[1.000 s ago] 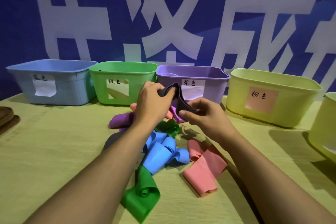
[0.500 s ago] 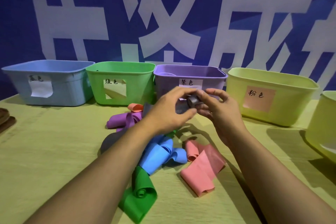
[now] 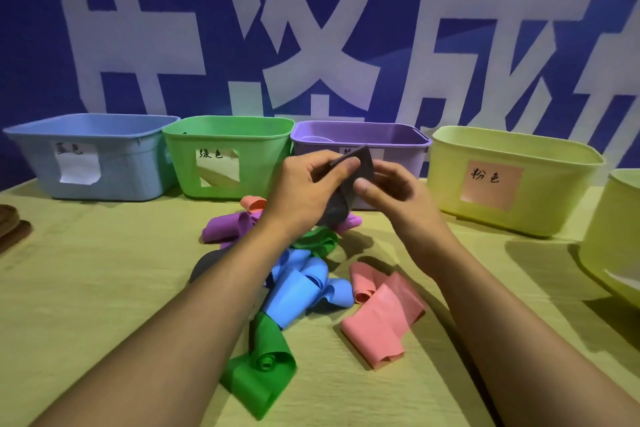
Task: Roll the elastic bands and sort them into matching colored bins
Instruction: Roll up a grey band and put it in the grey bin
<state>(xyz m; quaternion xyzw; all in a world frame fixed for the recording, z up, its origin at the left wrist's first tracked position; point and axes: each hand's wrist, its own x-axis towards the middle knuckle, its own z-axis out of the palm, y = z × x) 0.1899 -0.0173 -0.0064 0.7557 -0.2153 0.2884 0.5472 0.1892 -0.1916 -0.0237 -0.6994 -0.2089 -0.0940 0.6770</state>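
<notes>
dark grey band point(image 3: 349, 184), thin soft rubber, is held up in front of the purple bin point(image 3: 398, 142). left hand point(image 3: 304, 191) and right hand point(image 3: 391, 194) both pinch its upper edge. likely light, floppy, springy; best held at the free end, roll kept tight.

Dark grey band point(image 3: 349, 180) hanging between both hands above table, pinched at top, lower end drooping. Loose bands lying piled below: purple band point(image 3: 225, 227), blue band point(image 3: 298, 284), green band point(image 3: 263, 371), pink band point(image 3: 381, 319). Blue bin point(image 3: 86, 156), green bin point(image 3: 225, 156), purple bin point(image 3: 398, 146), yellow bin point(image 3: 512, 180) standing in row behind pile.
</notes>
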